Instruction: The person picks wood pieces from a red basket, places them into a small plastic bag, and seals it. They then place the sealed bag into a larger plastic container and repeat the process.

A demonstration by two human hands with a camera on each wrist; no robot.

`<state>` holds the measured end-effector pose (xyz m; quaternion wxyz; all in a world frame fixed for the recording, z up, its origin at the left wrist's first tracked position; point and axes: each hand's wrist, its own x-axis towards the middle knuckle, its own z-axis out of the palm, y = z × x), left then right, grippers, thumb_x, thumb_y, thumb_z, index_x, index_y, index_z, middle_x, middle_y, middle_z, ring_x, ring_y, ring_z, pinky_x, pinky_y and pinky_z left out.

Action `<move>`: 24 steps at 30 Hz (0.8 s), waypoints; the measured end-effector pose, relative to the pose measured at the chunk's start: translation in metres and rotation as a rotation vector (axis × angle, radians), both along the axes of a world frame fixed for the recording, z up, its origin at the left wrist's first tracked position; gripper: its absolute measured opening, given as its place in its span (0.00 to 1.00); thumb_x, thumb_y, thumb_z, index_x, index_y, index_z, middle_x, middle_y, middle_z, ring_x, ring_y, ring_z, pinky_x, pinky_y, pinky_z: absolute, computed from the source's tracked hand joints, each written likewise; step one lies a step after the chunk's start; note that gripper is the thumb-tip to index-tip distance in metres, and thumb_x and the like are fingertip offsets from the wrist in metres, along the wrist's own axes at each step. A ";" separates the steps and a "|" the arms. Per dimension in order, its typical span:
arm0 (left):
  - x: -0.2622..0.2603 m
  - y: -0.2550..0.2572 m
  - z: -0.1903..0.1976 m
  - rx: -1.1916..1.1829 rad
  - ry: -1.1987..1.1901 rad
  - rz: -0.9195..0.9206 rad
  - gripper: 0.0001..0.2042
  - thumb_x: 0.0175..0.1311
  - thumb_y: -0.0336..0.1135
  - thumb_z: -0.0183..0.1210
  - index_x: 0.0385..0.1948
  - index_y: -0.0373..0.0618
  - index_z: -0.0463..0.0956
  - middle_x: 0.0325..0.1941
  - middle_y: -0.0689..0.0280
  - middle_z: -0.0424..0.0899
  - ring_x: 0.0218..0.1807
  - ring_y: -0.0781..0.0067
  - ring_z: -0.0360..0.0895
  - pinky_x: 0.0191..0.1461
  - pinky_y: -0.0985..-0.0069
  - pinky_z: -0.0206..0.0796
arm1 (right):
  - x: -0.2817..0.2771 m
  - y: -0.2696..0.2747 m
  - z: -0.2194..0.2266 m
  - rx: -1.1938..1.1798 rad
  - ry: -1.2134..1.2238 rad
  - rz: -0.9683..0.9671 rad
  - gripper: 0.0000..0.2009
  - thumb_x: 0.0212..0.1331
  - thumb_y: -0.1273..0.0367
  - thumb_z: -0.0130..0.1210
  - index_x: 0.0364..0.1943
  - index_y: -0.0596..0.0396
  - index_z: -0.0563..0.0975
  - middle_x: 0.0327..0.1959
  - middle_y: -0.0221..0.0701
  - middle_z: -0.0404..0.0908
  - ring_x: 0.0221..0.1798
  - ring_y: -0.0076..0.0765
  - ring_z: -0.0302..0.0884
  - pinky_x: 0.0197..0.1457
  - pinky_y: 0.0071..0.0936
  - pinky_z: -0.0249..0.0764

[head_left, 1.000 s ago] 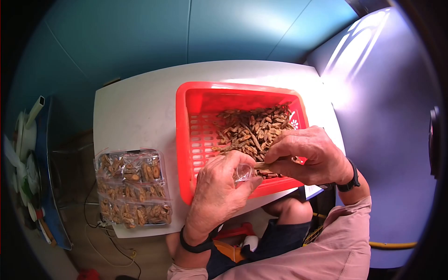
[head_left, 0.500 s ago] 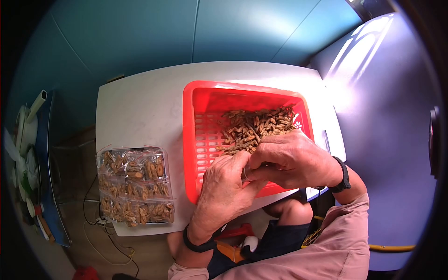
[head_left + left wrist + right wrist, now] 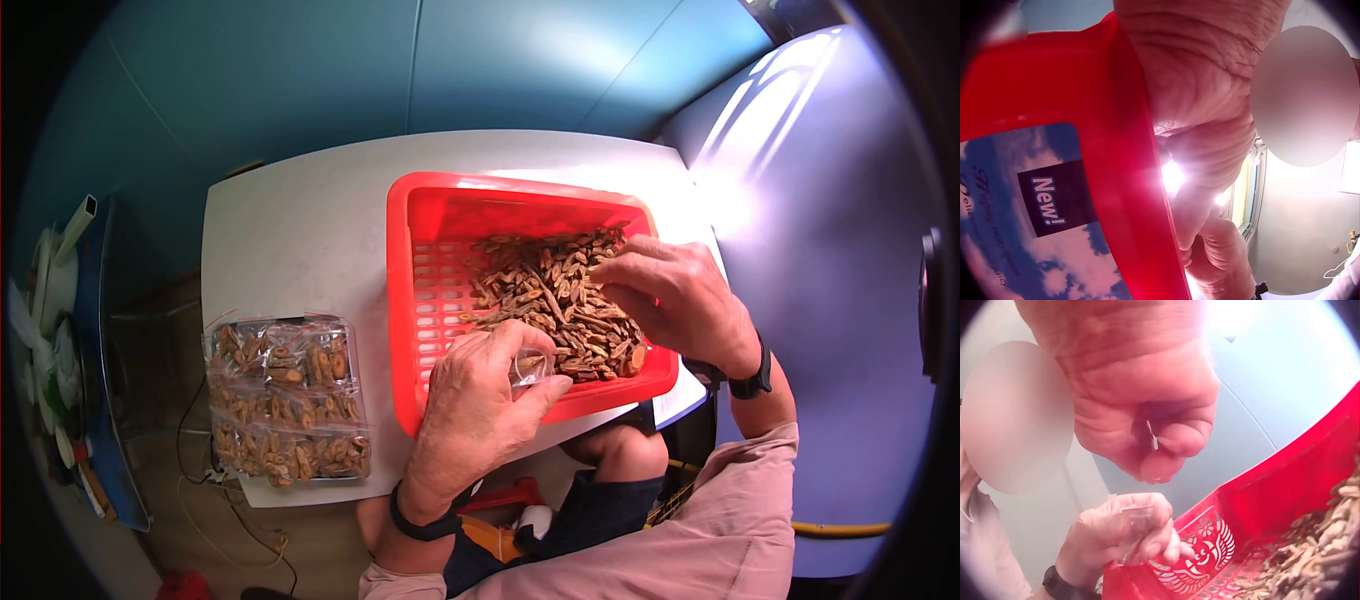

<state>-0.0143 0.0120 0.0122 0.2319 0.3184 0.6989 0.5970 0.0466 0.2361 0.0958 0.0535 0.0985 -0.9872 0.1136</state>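
Observation:
Over the near rim of a red plastic basket [image 3: 402,300], my left hand [image 3: 468,392] holds a small clear plastic bag [image 3: 531,368] between thumb and fingers, its mouth facing the basket. Something brown shows inside the bag. A heap of dried brown slices [image 3: 560,290] fills the right part of the basket. Above that heap's right side hovers my right hand [image 3: 682,302], fingers bent. In the right wrist view those fingers curl round a small thin pale piece [image 3: 1152,435], mostly hidden by the hand.
Several filled zip bags [image 3: 290,400] of brown slices lie in rows at the white table's [image 3: 290,230] left front corner. A teal wall [image 3: 270,80] stands behind. Pans and utensils [image 3: 62,300] are at the far left. The person's knee [image 3: 632,450] is under the table edge.
My right hand first brought a brown piece to the bag and met the left hand there. Now it has moved away right, over the heap. The left hand keeps holding the bag.

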 end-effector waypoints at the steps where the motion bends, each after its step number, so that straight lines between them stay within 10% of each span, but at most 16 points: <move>1: -0.001 0.000 0.001 -0.016 0.016 0.009 0.15 0.54 0.29 0.73 0.42 0.42 0.81 0.26 0.66 0.78 0.28 0.79 0.74 0.32 0.75 0.67 | 0.000 0.009 -0.005 0.003 0.001 -0.002 0.08 0.56 0.73 0.65 0.40 0.53 0.82 0.33 0.33 0.81 0.36 0.43 0.83 0.34 0.37 0.78; 10: -0.001 0.000 -0.001 0.009 0.039 0.021 0.14 0.54 0.30 0.74 0.41 0.42 0.81 0.22 0.69 0.73 0.24 0.81 0.69 0.28 0.75 0.62 | -0.011 0.067 -0.050 0.428 -0.130 -0.084 0.08 0.57 0.72 0.60 0.40 0.50 0.84 0.37 0.32 0.83 0.41 0.43 0.83 0.39 0.40 0.79; 23: -0.001 0.000 -0.001 0.019 0.020 0.012 0.14 0.55 0.29 0.74 0.41 0.41 0.80 0.25 0.67 0.78 0.26 0.81 0.75 0.31 0.77 0.68 | -0.026 0.070 -0.071 0.421 -0.187 0.019 0.06 0.52 0.73 0.60 0.35 0.52 0.82 0.33 0.35 0.80 0.45 0.49 0.79 0.46 0.44 0.77; 24: -0.001 -0.001 0.003 -0.010 -0.023 -0.001 0.14 0.54 0.31 0.73 0.40 0.42 0.79 0.29 0.61 0.81 0.33 0.66 0.78 0.39 0.69 0.70 | -0.027 0.067 -0.071 0.415 -0.226 -0.020 0.06 0.52 0.73 0.60 0.35 0.52 0.81 0.33 0.36 0.79 0.44 0.49 0.79 0.48 0.44 0.77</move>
